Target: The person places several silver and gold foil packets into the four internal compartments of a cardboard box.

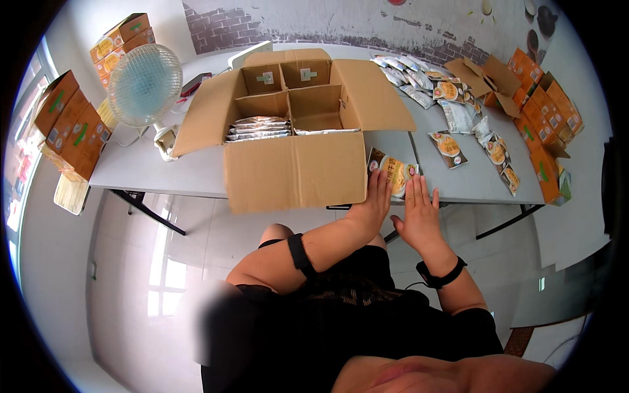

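A brown and yellow food pouch (pixel 395 171) lies at the table's front edge, just right of an open cardboard box (pixel 295 171). My left hand (pixel 371 204) rests on the pouch's near left part, fingers straight and together. On its near right corner lie the outstretched fingers of my right hand (pixel 420 213), thumb apart. Neither hand is wrapped round anything. Dividers split the box into compartments; the near left one holds a stack of pouches (pixel 259 128), and some lie low in the near right one. Its flaps are folded outward.
More pouches (pixel 452 92) are heaped at the back right, with a single pouch (pixel 448 149) and a short row (pixel 499 157) nearer. Orange cartons (pixel 547 114) stand at the right end, others (pixel 69 124) at the left. A white fan (pixel 145 85) stands left of the box.
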The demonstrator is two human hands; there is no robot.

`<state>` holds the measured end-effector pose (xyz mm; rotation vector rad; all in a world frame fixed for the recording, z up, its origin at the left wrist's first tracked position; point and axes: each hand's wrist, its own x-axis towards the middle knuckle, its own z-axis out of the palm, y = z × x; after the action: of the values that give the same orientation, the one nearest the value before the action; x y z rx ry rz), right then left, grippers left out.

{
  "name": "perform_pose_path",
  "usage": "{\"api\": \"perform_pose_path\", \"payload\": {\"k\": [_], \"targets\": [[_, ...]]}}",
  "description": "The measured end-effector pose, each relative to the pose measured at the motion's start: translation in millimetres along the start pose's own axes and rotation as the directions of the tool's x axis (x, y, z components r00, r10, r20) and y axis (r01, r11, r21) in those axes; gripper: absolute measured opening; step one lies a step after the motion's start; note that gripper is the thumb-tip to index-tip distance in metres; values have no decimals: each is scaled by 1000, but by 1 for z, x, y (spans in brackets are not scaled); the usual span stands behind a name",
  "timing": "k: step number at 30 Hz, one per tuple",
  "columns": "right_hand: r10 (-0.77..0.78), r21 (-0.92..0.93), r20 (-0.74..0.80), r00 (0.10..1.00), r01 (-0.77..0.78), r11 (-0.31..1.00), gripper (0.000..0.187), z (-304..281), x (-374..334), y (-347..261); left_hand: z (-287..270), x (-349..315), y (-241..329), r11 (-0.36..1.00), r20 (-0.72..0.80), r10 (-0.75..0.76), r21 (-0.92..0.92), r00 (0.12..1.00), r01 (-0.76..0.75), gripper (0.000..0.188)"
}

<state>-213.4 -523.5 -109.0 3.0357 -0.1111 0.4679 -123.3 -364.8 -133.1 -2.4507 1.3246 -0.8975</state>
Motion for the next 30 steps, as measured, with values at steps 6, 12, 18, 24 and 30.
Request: {"api": "perform_pose_path", "payload": {"k": [6,12,18,24,30], "targets": [[-113,3,3,994,113,994,111,-16,36,2,4,30,-7,983,-19,-36,-180,999,32,77],[-74,108,167,983,56,993,113,-16,58,18,-5,49,-7,989,141,-18,-143,990,39,88],[-113,126,136,984,96,987,111,-16,60,17,26,49,5,995,9,-69,-75,998,70,86],[-121,119,64,991,113,986,108,-10,45,12,30,34,6,994,-131,-66,-94,989,54,75],[-206,177,-92,974,220,959,95,-6,20,9,-2,7,2,998,-152,22,-58,988,-31,66]]}}
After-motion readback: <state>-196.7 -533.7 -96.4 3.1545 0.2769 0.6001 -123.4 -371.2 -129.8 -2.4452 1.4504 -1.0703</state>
